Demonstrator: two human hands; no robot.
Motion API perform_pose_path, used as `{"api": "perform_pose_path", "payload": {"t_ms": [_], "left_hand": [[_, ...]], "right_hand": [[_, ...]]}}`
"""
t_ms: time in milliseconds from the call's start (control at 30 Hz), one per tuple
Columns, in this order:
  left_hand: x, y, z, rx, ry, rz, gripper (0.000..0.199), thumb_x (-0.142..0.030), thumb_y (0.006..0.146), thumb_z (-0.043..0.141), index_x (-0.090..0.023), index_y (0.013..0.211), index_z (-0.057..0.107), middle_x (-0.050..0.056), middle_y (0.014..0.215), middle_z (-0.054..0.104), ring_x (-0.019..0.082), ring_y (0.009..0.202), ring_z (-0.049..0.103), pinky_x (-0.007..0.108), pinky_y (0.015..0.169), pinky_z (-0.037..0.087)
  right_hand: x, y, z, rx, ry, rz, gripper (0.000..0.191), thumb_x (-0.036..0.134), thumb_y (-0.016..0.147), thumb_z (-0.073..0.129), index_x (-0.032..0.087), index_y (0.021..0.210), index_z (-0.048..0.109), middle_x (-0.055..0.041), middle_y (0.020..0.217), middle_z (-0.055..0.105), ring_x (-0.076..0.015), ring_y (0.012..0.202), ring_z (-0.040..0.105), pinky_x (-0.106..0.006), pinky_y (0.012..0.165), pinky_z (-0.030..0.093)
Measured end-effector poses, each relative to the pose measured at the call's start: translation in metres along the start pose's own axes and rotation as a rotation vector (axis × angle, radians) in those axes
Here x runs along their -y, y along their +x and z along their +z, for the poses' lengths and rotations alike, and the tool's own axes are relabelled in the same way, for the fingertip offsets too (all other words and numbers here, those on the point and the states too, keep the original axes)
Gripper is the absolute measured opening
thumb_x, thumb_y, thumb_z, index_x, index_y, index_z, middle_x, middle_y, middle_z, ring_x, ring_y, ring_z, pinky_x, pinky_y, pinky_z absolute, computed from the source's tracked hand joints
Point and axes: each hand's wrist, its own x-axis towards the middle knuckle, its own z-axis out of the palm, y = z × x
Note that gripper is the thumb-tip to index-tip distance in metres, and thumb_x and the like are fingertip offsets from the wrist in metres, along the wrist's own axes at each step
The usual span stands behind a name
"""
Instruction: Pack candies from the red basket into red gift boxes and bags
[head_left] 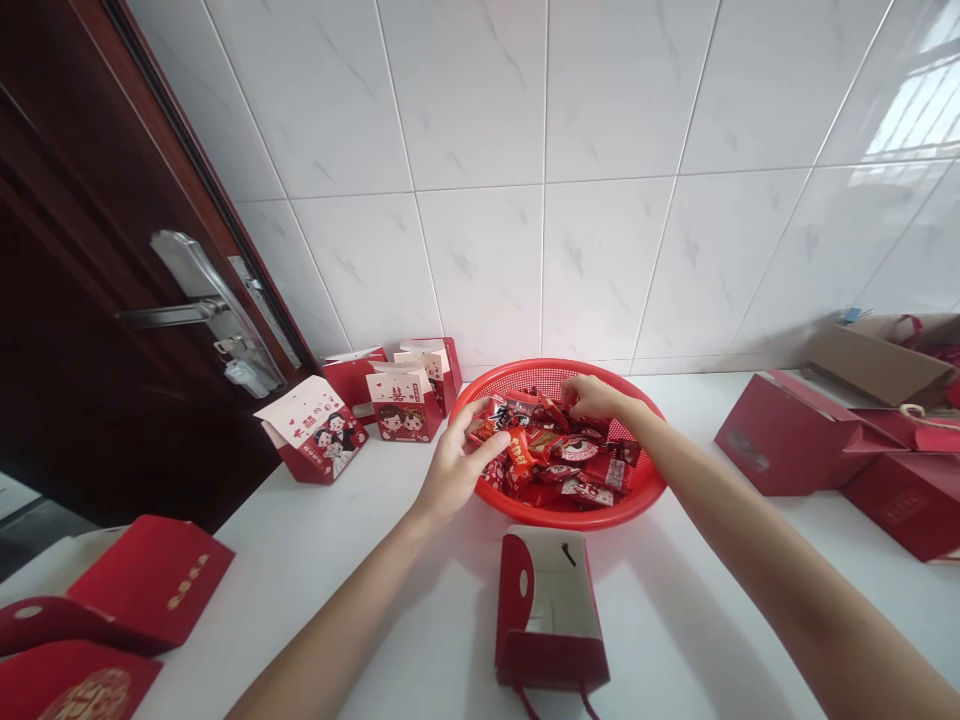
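Note:
A red plastic basket (570, 518) with mesh sides holds a heap of candies (577, 450) in red, shiny wrappers. At its left side is my left hand (456, 465), thumb and fingers apart, with the fingertips at the candies. My right hand (596, 398) reaches over the right rim to the back of the heap. Its fingers are curled down among the wrappers, and their tips are partly hidden, so what they pinch does not show. In front of the basket, a small dark red box (551, 655) with cord handles lies with its white inside facing up.
Small printed gift boxes (319, 430) stand at the back left. Larger red boxes (161, 580) lie at the front left. More red boxes (802, 430) and an open cardboard box (877, 360) sit at the right. A tiled wall (480, 250) bounds the white table; a dark door (97, 200) is left.

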Motion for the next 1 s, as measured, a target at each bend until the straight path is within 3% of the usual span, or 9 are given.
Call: {"api": "perform_pose_path", "payload": {"t_ms": [200,367,433,500,567,733,1000], "left_hand": [[0.002,0.0,-0.001,-0.015,0.008,0.011,0.062,-0.041,0.076,0.082,-0.022,0.132,0.064,0.011,0.136,0.067,0.034,0.133,0.058,0.048,0.113,0.046],[0.005,0.003,-0.004,-0.021,0.022,0.061,0.057,-0.04,0.077,0.081,-0.023,0.129,0.066,0.011,0.137,0.067,0.033,0.133,0.058,0.047,0.115,0.044],[0.005,0.004,-0.004,-0.007,0.01,0.05,0.059,-0.041,0.077,0.081,-0.023,0.131,0.064,0.011,0.138,0.066,0.033,0.133,0.058,0.048,0.114,0.044],[0.004,0.004,-0.003,0.006,-0.01,0.03,0.061,-0.042,0.077,0.081,-0.023,0.132,0.063,0.011,0.137,0.067,0.033,0.133,0.058,0.048,0.112,0.046],[0.001,0.004,-0.002,0.016,-0.025,0.016,0.063,-0.043,0.076,0.082,-0.024,0.132,0.062,0.011,0.137,0.067,0.034,0.132,0.059,0.048,0.111,0.047],[-0.009,-0.003,-0.002,0.053,-0.021,-0.015,0.067,-0.043,0.073,0.084,-0.024,0.133,0.063,0.01,0.136,0.068,0.034,0.133,0.058,0.047,0.11,0.048],[-0.039,-0.031,0.002,0.165,-0.049,-0.058,0.065,-0.043,0.075,0.084,-0.021,0.131,0.06,0.011,0.125,0.074,0.033,0.118,0.069,0.043,0.097,0.058]], "right_hand": [[-0.001,0.0,-0.006,-0.038,0.256,-0.072,0.02,0.017,0.064,0.076,0.019,0.071,0.058,0.0037,0.061,0.057,-0.0131,0.06,0.053,-0.025,0.054,0.039],[0.023,-0.026,-0.019,-0.106,0.617,-0.223,0.029,0.042,0.077,0.075,0.02,0.087,0.059,-0.0013,0.078,0.069,-0.0139,0.067,0.063,-0.029,0.065,0.053],[0.04,-0.045,-0.017,-0.082,0.939,-0.378,0.035,0.044,0.072,0.083,0.02,0.085,0.061,-0.0033,0.086,0.073,-0.0151,0.074,0.067,-0.031,0.072,0.055],[0.056,-0.064,-0.01,-0.017,1.067,-0.435,0.034,0.04,0.07,0.088,0.02,0.085,0.065,-0.0021,0.089,0.073,-0.0154,0.081,0.068,-0.031,0.078,0.056],[0.07,-0.08,0.001,0.052,1.067,-0.409,0.035,0.036,0.066,0.091,0.02,0.086,0.067,-0.0006,0.086,0.071,-0.0166,0.081,0.068,-0.03,0.075,0.057],[0.089,-0.1,0.02,-0.039,1.062,-0.394,0.035,0.038,0.067,0.09,0.019,0.085,0.067,-0.0021,0.093,0.069,-0.02,0.092,0.069,-0.033,0.082,0.058],[0.101,-0.131,0.009,-0.12,1.01,-0.344,0.032,0.035,0.069,0.088,0.02,0.089,0.068,-0.0009,0.08,0.068,-0.0155,0.069,0.066,-0.028,0.058,0.057]]}}
